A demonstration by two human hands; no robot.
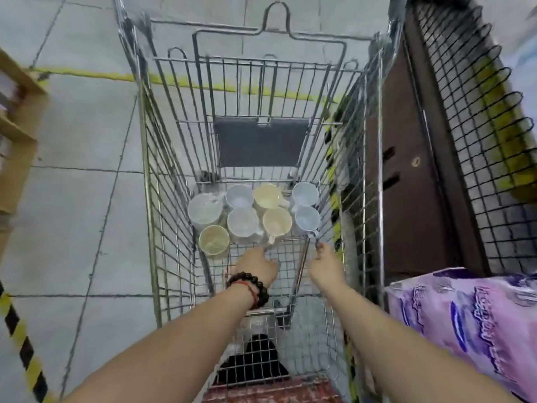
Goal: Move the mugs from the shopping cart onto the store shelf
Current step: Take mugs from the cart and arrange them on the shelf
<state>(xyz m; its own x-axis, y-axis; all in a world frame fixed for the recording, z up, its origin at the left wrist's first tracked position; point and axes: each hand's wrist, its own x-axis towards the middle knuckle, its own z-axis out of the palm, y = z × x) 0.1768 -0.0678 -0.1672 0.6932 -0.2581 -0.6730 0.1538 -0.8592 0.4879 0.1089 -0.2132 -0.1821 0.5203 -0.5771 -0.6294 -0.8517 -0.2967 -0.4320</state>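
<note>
Several mugs stand open side up on the floor of the wire shopping cart (162, 175). Among them are a cream mug (277, 221), a pale blue mug (307, 218), a white mug (243, 221) and a cream mug at the near left (214, 239). My left hand (257, 264), with a bead bracelet on its wrist, reaches down into the cart, its fingertips at the handle of the middle cream mug. My right hand (325, 263) is down beside it, fingers bunched right at the pale blue mug's handle. Whether it grips the handle is unclear.
A dark brown shelf unit (406, 170) with a wire mesh panel (470, 141) stands right of the cart. A purple printed pack (465, 324) lies at the near right. Wooden shelving (17, 126) is on the left. Yellow lines mark the grey floor.
</note>
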